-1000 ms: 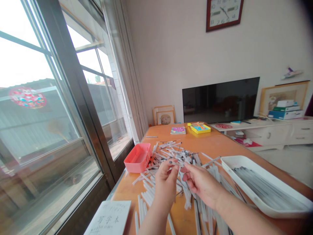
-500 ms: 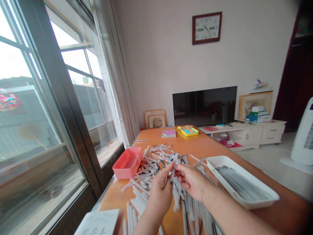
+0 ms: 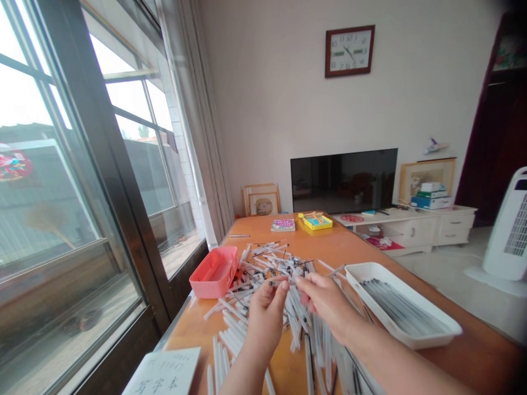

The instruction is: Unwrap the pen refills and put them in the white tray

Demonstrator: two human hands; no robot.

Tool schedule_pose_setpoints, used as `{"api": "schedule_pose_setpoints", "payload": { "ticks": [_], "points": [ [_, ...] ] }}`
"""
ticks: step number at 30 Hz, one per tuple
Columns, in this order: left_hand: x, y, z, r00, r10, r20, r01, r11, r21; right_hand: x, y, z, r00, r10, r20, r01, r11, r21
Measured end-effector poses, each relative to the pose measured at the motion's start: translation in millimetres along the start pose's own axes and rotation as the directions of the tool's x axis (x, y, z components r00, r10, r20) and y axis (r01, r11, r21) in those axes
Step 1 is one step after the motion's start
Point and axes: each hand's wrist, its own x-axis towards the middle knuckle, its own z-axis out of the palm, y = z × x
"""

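A clear-barrelled pen with a dark end lies almost level between my hands. My left hand pinches it between thumb and fingers, the dark end sticking out to the left. At its other end my right hand is closed, with fingertips pressed together; its grip there is partly hidden. Beneath and around both hands spreads a heap of whitish pen barrels mixed with dark parts. To the right, a white tray holds a layer of thin dark refills.
On the left stands a pink plastic box, and a notebook lies at the near left edge. Farther along the wooden table are a single pen, a colourful booklet and a yellow box. Glass doors border the left side.
The pen has turned from nearly upright to nearly level, its dark end now pointing left. My left hand has shifted slightly left; both hands remain closed.
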Motion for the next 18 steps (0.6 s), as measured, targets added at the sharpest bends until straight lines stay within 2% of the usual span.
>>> {"api": "schedule_pose_setpoints", "payload": {
  "ticks": [1,2,3,4,6,9,11,13,16,18],
  "points": [
    [0.6,-0.9,-1.6,0.999,-0.042,-0.008,0.042,0.999,-0.014,-4.0,-0.6,-2.8,0.988,-0.15,-0.046,0.137,0.97,-0.203],
    [0.8,-1.6,-2.7,0.997,-0.076,-0.008,0.076,0.997,-0.022,-8.2,-1.6,-5.3,0.953,-0.3,-0.048,0.26,0.885,-0.385],
    [0.6,-2.2,-3.3,0.995,-0.102,-0.002,0.102,0.994,-0.033,-12.4,-2.9,-7.5,0.909,-0.417,-0.009,0.349,0.773,-0.53],
    [0.2,-2.4,-3.3,0.992,-0.123,0.011,0.123,0.991,-0.047,-16.6,-4.5,-9.1,0.874,-0.483,0.05,0.402,0.663,-0.631],
    [-1.1,-1.3,-1.8,0.988,-0.149,0.048,0.152,0.985,-0.08,-24.2,-8.0,-11.0,0.847,-0.509,0.152,0.444,0.519,-0.73],
    [-2.4,3.4,1.6,0.978,-0.178,0.104,0.189,0.977,-0.1,-29.0,-10.6,-17.9,0.851,-0.483,0.207,0.446,0.454,-0.771],
    [-2.0,6.4,2.4,0.975,-0.196,0.108,0.206,0.974,-0.093,-25.8,-8.9,-33.0,0.866,-0.467,0.177,0.41,0.463,-0.786],
    [-0.3,7.3,0.8,0.976,-0.213,0.054,0.217,0.972,-0.094,-18.2,-4.2,-60.3,0.896,-0.44,0.07,0.304,0.49,-0.817],
    [4.6,3.6,-6.0,0.974,-0.213,-0.077,0.204,0.973,-0.112,-5.0,6.6,-118.6,0.939,-0.314,-0.139,0.051,0.527,-0.848],
    [8.7,-0.5,-12.4,0.967,-0.201,-0.158,0.182,0.976,-0.122,1.3,15.7,-159.1,0.945,-0.197,-0.261,-0.129,0.509,-0.851]
  ]
}}
